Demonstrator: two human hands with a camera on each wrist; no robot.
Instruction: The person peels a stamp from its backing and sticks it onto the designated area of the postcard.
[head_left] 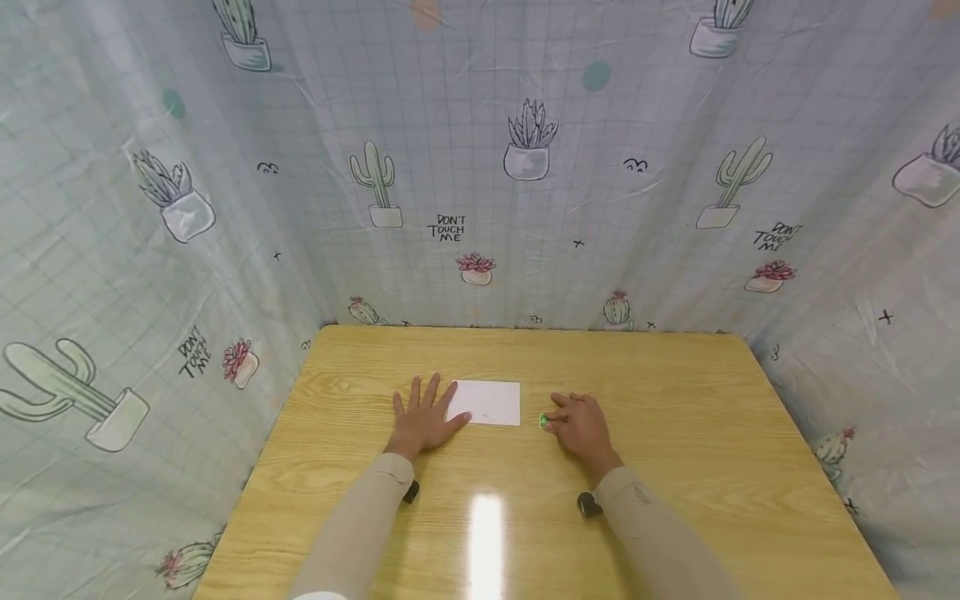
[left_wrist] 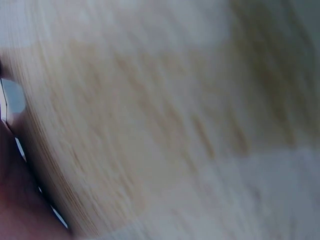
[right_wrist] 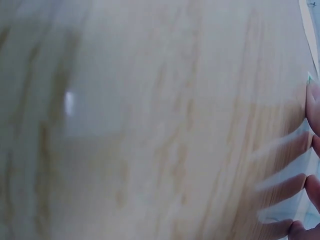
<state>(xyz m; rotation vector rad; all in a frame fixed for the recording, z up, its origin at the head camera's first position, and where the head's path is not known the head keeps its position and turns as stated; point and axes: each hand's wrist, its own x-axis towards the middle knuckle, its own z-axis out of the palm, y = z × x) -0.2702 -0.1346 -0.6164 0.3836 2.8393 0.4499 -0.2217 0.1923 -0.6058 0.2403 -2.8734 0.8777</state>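
Note:
A white sheet of paper (head_left: pixel 495 398), with a small mark near its lower edge, lies flat on the wooden table. My left hand (head_left: pixel 422 425) rests with fingers spread at the paper's left edge, thumb across its lower corner. To the right of the paper, my right hand (head_left: pixel 582 427) pinches a small green piece with a pale border (head_left: pixel 542 421) between thumb and fingers, low over the table. In the right wrist view, the fingertips (right_wrist: pixel 312 190) come down at the tabletop. The left wrist view shows mostly blurred wood and part of the hand (left_wrist: pixel 25 205).
The wooden table (head_left: pixel 675 392) reaches back to a hanging curtain (head_left: pixel 480 192) printed with cacti, which also surrounds both sides. Black wrist cameras (head_left: pixel 589 504) sit under both sleeves. A bright light reflection lies on the tabletop between the forearms.

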